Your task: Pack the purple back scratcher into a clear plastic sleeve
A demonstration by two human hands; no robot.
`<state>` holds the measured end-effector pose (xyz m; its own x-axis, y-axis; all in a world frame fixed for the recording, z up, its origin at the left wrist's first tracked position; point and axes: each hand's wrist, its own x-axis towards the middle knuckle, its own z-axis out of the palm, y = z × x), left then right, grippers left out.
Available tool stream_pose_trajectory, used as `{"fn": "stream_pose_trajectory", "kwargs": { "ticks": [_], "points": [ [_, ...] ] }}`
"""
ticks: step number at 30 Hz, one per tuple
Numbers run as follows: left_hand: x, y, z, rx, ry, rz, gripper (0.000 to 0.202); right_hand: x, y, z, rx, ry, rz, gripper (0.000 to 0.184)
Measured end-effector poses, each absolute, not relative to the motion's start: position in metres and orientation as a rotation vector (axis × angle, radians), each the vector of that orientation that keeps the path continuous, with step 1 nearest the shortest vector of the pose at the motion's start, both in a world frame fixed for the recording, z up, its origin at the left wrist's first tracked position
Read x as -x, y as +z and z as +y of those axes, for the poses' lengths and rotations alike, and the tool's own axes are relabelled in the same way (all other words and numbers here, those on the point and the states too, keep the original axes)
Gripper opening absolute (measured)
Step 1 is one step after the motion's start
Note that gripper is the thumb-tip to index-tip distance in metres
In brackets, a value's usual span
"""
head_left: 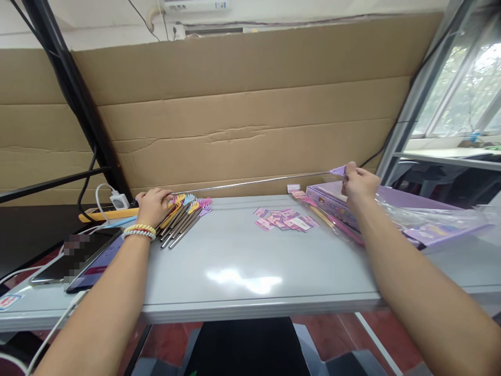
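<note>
The left hand (154, 206) hides 1 end of the extended rod (250, 183); the right hand (360, 184) partly covers its lilac tip (336, 171). Both arms reach forward, spread apart, the 2 hands closed on opposite ends, the rod spanning above the surface (235, 250).

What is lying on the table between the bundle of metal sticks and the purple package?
In the head view, a pile of small cards lies between the metal sticks and the purple package; slim items lie nearer the package.
</note>
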<state>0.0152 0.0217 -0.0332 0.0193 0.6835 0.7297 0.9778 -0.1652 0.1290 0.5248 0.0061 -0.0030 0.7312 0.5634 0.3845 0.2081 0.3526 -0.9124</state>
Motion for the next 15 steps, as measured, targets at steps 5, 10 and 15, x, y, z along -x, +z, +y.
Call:
{"fn": "stream_pose_trajectory", "kwargs": {
  "ticks": [5, 10, 15],
  "points": [
    [-0.005, -0.033, 0.013, 1.914, -0.988, -1.732, 0.027, -0.509, 0.005, -0.008, 1.002, 0.845, -0.789, 0.028],
    [-0.006, -0.028, 0.013, 1.887, -1.066, -1.761, 0.017, -0.511, 0.005, -0.006, 0.893, 0.850, -0.629, 0.026],
    [-0.010, -0.027, 0.015, 1.830, -1.125, -1.746, 0.009, -0.514, 0.000, 0.000, 0.800, 0.764, -0.557, 0.022]
  ]
}}
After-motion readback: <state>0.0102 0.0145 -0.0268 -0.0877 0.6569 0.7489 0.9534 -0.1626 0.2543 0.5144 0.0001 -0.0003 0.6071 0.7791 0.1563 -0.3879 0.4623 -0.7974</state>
